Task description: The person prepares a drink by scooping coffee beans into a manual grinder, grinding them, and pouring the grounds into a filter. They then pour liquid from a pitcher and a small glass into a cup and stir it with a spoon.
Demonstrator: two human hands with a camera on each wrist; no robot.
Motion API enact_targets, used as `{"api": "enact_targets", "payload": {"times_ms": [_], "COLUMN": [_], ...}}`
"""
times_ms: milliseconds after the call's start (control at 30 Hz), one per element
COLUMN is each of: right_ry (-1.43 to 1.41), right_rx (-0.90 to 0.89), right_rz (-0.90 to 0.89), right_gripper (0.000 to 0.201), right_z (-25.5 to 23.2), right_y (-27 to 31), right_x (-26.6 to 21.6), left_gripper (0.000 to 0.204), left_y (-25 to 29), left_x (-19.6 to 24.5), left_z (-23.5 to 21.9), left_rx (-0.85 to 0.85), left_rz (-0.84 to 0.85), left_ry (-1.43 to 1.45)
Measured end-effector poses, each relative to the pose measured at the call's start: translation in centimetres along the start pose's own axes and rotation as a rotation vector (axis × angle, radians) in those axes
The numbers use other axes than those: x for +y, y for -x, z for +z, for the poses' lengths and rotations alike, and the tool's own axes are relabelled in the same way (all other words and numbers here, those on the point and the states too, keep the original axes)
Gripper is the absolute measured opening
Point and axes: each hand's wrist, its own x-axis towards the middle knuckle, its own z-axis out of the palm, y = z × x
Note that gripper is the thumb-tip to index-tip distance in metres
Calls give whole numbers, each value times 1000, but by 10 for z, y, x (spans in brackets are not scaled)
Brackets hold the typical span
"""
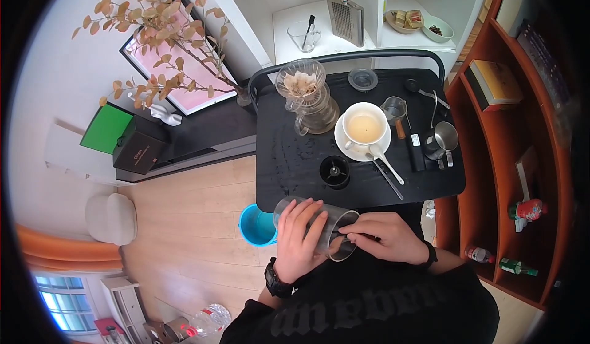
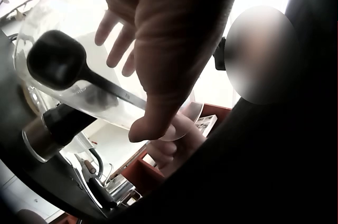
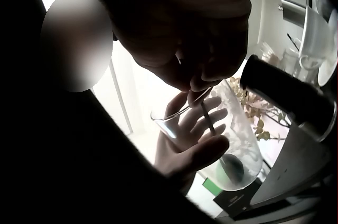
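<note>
The left hand point(image 1: 298, 239) is wrapped round a clear glass cylinder point(image 1: 332, 220), which lies tilted with its open mouth toward the right hand point(image 1: 390, 236). The right hand pinches the thin handle of a spoon at that mouth. In the left wrist view the spoon's dark, rounded bowl point(image 2: 57, 60) is deep inside the glass; the right wrist view shows the spoon bowl point(image 3: 231, 168) near the far end. The left thumb point(image 3: 203, 153) and spread fingers press the glass from opposite sides. Whether the spoon holds anything cannot be told.
On the black cart point(image 1: 276, 159) stand a round black container point(image 1: 335, 172), a white cup point(image 1: 365, 126) of pale liquid on a saucer, a glass dripper point(image 1: 301, 79) over a server, and a metal pitcher point(image 1: 442, 140). A blue bucket point(image 1: 258, 225) is on the floor.
</note>
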Motion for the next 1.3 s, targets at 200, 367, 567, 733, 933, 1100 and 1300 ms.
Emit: {"api": "enact_targets", "payload": {"times_ms": [200,367,567,733,933,1100,1300], "right_ry": [-519,-616,-307,-72,96,119,139], "right_rx": [108,477,666,584,459,472,463], "right_rz": [321,193,9,-152,-145,-169,-155], "right_gripper": [19,27,27,22,18,16,17], "right_z": [-20,-34,-45,-43,-42,-44,-42], "right_y": [2,14,17,21,16,20,17], "right_x": [0,5,18,16,13,3,8], "left_gripper": [83,99,100,97,97,99,97], "left_y": [2,10,12,8,7,17,12], "left_x": [-4,-11,-15,-12,-11,-18,-20], "left_z": [4,5,7,7,7,11,12], "left_rx": [132,242,250,247,243,237,234], "left_rz": [-210,-456,-507,-501,-492,-506,-476], "left_ry": [85,216,282,270,273,286,251]}}
